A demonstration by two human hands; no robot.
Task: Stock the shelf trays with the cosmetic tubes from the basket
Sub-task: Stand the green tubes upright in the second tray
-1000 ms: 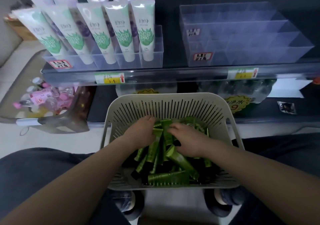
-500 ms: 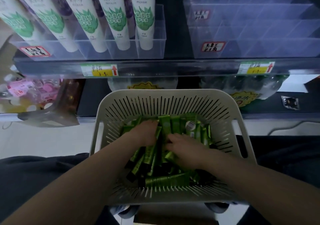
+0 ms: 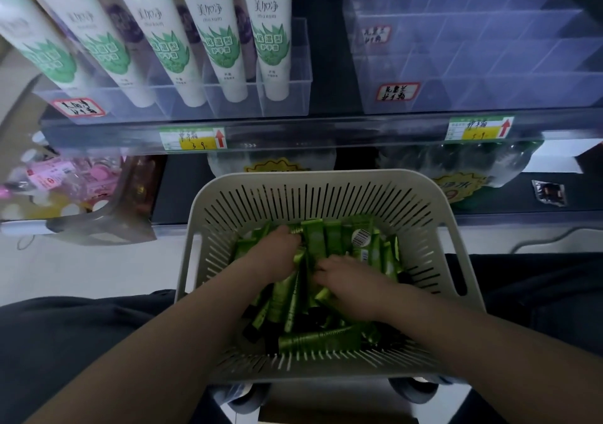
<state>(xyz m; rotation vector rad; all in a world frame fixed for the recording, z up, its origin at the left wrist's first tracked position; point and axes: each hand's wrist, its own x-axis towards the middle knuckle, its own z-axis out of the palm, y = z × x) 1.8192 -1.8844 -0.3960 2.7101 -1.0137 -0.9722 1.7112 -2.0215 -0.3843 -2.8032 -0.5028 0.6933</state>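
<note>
Now, basket (image 3: 326,177): I am watching it sitting between the person's dark-clad legs, just below the shelf (image 3: 326,133).
Green tubes (image 3: 329,244): they are lying piled inside the basket, some leaning against its far wall, one lying crosswise near the front.
Left hand (image 3: 275,255): it is reaching into the pile, fingers bending down among the tubes; I cannot tell whether it is gripping one.
Right hand (image 3: 349,281): it is resting on the pile beside the left; its grip is hidden, so I cannot tell.
Right tray (image 3: 456,97): clear and divided, it is standing on the shelf above the basket.
Left tray (image 3: 287,97): it is holding white tubes (image 3: 270,32) upright.
</note>
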